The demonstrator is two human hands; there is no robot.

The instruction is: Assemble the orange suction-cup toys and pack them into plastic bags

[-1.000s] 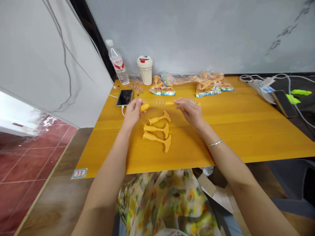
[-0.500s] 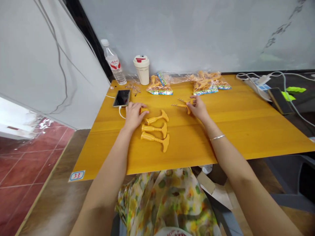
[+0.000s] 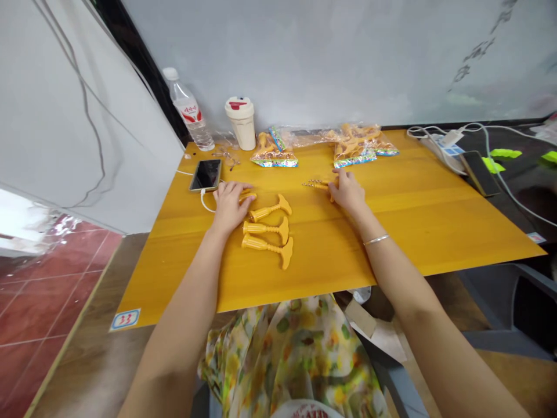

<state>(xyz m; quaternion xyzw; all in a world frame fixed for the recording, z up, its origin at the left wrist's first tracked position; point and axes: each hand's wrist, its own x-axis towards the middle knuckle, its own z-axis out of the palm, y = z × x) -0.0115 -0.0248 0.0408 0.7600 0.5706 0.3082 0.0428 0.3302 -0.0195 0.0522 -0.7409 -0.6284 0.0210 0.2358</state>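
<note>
My left hand [image 3: 230, 206] lies on the table with its fingers over a short yellow plastic piece [image 3: 248, 197], whose end pokes out past the fingertips. My right hand [image 3: 348, 191] pinches a yellow plastic part [image 3: 321, 186] with two thin metal screws [image 3: 312, 184] sticking out to the left. Between my hands, three yellow T-shaped plastic pieces [image 3: 267, 228] lie side by side on the wooden table [image 3: 348, 244], just below and right of my left hand.
Two foil-edged plastic bags of yellow parts [image 3: 354, 154] lie at the back edge by the wall. A phone on a white cable [image 3: 205, 175], a water bottle [image 3: 187, 110] and a lidded cup [image 3: 241, 122] stand back left. A power strip [image 3: 439, 144] lies right.
My right hand has drawn away from my left to the right, taking the screw-tipped part with it. My left hand stays by the short piece. The view has drifted slightly.
</note>
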